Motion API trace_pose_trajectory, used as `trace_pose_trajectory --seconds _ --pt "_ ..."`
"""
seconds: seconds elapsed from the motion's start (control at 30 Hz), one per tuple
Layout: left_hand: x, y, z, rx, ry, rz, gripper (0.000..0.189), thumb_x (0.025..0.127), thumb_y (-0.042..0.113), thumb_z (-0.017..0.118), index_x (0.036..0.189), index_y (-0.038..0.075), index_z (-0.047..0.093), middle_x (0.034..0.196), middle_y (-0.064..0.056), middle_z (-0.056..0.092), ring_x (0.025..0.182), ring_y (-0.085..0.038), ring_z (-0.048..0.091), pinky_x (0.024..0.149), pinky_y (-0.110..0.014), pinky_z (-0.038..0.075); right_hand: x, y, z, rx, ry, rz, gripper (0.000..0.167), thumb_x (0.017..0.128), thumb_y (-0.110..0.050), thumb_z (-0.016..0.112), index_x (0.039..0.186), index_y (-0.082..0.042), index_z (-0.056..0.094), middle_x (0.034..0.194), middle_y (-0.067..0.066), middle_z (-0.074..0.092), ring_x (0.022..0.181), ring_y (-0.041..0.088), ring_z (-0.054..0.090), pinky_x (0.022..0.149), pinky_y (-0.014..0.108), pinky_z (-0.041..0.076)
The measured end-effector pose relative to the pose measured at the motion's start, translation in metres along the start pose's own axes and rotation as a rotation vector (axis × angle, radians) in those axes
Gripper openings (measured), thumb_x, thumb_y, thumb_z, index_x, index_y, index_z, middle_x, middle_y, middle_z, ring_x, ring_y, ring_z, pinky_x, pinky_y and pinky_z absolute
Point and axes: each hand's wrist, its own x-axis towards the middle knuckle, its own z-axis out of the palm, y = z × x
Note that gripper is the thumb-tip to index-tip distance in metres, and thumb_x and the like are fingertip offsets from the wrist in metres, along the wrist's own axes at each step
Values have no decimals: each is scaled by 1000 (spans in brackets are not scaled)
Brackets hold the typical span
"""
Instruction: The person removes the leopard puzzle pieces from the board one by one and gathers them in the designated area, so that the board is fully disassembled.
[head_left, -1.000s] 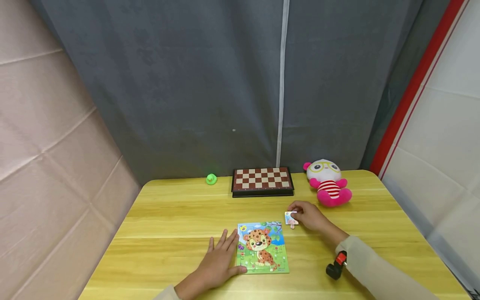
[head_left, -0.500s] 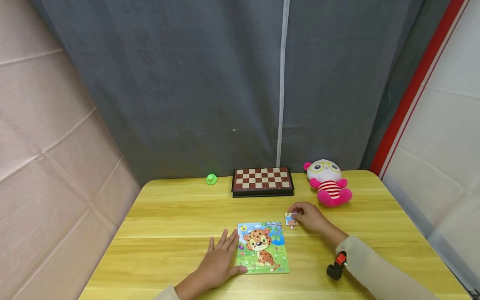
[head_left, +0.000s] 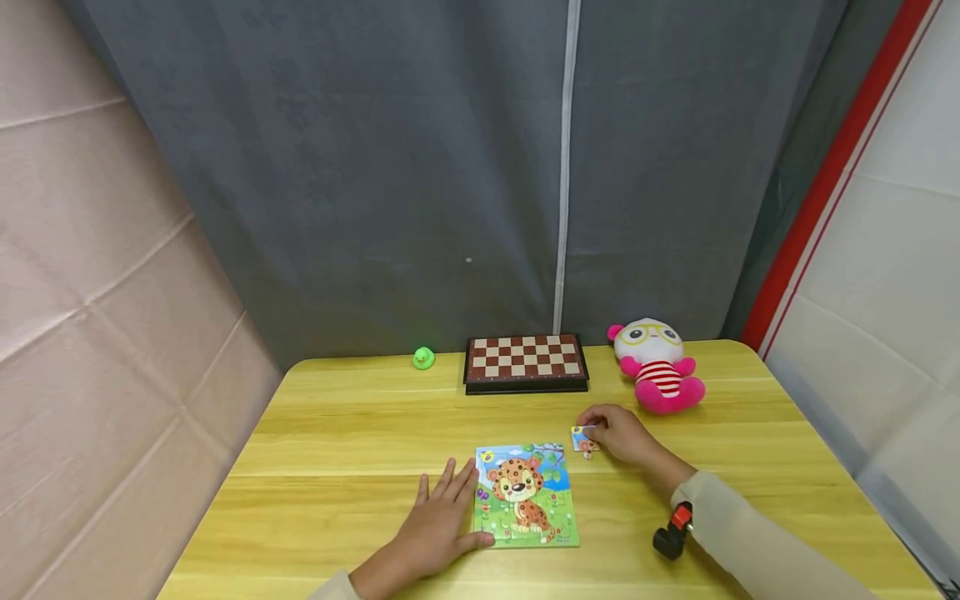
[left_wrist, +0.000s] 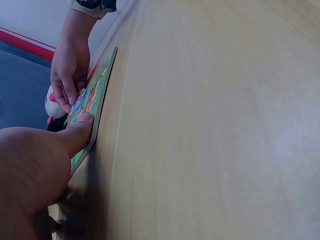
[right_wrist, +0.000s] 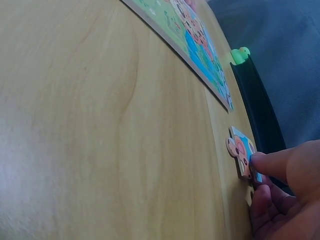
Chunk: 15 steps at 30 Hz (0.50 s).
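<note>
A square leopard puzzle board (head_left: 525, 508) lies flat on the table, with a blue sky and green grass picture. My left hand (head_left: 442, 525) rests at its left side, fingers spread and straight, the thumb (left_wrist: 80, 132) on the board's near left corner. Beyond the board's far right corner, my right hand (head_left: 618, 433) pinches a small jigsaw piece (right_wrist: 242, 150) between thumb and fingers. Blue and spotted orange show on that piece, and a rounded knob sticks out of it. Part of its face is hidden under the thumb.
A folded chessboard box (head_left: 525, 365) stands at the table's back edge. Left of it sits a small green toy duck (head_left: 423, 358). A pink and white plush toy (head_left: 658, 367) sits behind my right hand. A grey curtain (head_left: 375, 183) hangs behind the wooden table (head_left: 337, 433).
The jigsaw piece has tilted slightly in my right hand, so its pale glare is gone and its colours show. It shifted a little right. My left hand and the board have stayed still.
</note>
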Motion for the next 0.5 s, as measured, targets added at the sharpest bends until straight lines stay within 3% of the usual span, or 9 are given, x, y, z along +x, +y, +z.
trace_pose_trajectory --seconds 0.5 --pt "0 -1 0 -9 -2 -1 102 92 75 50 164 6 25 173 -9 15 157 -41 11 116 -76 15 0 1 0 7 0 4 11 95 0 68 103 -4 75 91 4 66 80 17 53 74 33 47"
